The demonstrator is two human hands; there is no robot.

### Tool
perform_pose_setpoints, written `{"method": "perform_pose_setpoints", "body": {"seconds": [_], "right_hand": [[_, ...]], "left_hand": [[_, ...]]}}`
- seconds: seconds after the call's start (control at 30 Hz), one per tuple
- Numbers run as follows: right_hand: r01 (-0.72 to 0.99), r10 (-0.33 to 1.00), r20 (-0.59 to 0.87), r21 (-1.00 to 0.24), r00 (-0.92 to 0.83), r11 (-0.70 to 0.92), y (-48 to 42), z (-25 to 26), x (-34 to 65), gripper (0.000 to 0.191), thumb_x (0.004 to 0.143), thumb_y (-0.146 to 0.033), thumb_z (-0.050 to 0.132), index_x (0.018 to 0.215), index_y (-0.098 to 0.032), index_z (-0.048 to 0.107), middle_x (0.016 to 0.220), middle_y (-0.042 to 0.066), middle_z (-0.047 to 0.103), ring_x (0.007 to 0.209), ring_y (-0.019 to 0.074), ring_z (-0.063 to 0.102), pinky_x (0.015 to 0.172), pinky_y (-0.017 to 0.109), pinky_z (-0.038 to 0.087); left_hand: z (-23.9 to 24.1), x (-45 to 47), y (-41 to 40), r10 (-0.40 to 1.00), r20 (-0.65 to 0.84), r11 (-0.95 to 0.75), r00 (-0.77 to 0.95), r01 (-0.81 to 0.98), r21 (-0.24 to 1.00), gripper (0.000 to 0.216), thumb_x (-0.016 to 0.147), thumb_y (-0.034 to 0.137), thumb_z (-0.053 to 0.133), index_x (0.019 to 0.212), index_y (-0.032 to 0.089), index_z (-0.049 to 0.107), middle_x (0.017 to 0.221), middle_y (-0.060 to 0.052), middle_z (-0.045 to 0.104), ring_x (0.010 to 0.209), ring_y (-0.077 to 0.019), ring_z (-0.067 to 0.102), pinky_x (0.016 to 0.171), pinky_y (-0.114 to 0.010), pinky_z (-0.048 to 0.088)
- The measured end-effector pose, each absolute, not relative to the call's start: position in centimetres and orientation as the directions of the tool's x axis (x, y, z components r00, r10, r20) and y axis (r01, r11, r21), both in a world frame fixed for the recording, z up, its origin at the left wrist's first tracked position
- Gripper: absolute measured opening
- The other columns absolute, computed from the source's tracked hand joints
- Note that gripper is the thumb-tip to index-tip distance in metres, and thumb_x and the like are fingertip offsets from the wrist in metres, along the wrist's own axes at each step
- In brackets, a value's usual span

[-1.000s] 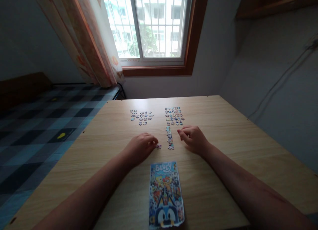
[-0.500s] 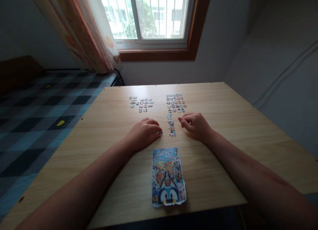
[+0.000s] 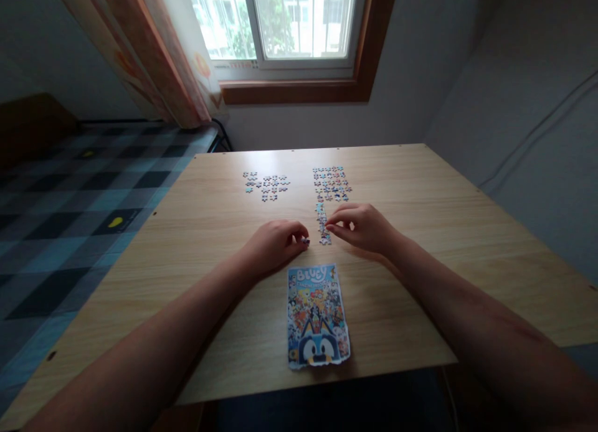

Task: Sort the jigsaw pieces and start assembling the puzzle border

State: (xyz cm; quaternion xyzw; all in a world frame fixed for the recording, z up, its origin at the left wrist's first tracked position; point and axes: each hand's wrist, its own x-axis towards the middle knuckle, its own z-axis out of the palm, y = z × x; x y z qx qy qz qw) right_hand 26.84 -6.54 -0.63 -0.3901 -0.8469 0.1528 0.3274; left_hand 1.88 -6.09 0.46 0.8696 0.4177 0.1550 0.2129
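Observation:
My left hand (image 3: pixel 275 243) rests on the wooden table (image 3: pixel 420 233) with its fingertips pinched on a small puzzle piece (image 3: pixel 305 239). My right hand (image 3: pixel 362 226) lies just to the right, fingers curled, its fingertips touching the side of a short joined strip of puzzle pieces (image 3: pixel 322 225). The strip runs away from me between the two hands. Close to me lies a colourful puzzle picture sheet (image 3: pixel 316 315) with a blue cartoon dog.
Two groups of loose puzzle pieces lie farther back: a left group (image 3: pixel 265 185) and a right group (image 3: pixel 331 182). A bed with a checked cover (image 3: pixel 70 201) stands to the left. A window (image 3: pixel 280 21) and a curtain (image 3: pixel 154 52) are behind the table.
The view has tilted down, so everything sits higher in the picture. My right hand has moved left onto the joined strip. My left hand keeps its pinch on the small piece.

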Motion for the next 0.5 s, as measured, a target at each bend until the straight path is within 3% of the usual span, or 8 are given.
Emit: {"method": "perform_pose_setpoints", "body": {"seconds": [0.13,0.3,0.5], "right_hand": [[0.528,0.747,0.415,-0.532,-0.519,0.662,-7.0,-0.7,26.2,0.014,0.089,-0.031,0.064,0.091,-0.023,0.076,0.087,0.001,0.072,0.062,0.0092,0.056,0.064,0.027,0.044],[0.478,0.720,0.433,-0.545,-0.543,0.689,-7.3,-1.0,26.0,0.014,0.090,-0.028,0.063,0.092,-0.025,0.076,0.096,0.001,0.073,0.067,0.0098,0.061,0.066,0.027,0.048],[0.455,0.674,0.485,-0.501,-0.557,0.736,-7.9,-0.3,25.6,0.018,0.093,-0.033,0.061,0.090,-0.024,0.077,0.095,0.002,0.075,0.076,0.0126,0.066,0.069,0.028,0.052]], "left_hand": [[0.2,2.0,-6.1,0.844,0.091,-0.460,0.528,0.627,0.629,0.016,0.084,0.028,0.064,0.090,0.018,0.074,0.078,-0.002,0.073,0.069,-0.0126,0.060,0.070,-0.028,0.047],[-0.1,2.0,-6.0,0.873,0.048,-0.285,0.486,0.427,0.858,0.019,0.084,0.029,0.066,0.098,0.017,0.071,0.089,-0.005,0.077,0.080,-0.0158,0.068,0.077,-0.031,0.054],[0.2,2.6,-6.6,0.883,-0.035,-0.132,0.468,0.318,0.939,0.017,0.083,0.021,0.069,0.100,0.017,0.067,0.090,-0.006,0.078,0.086,-0.0185,0.073,0.083,-0.035,0.058]]}}
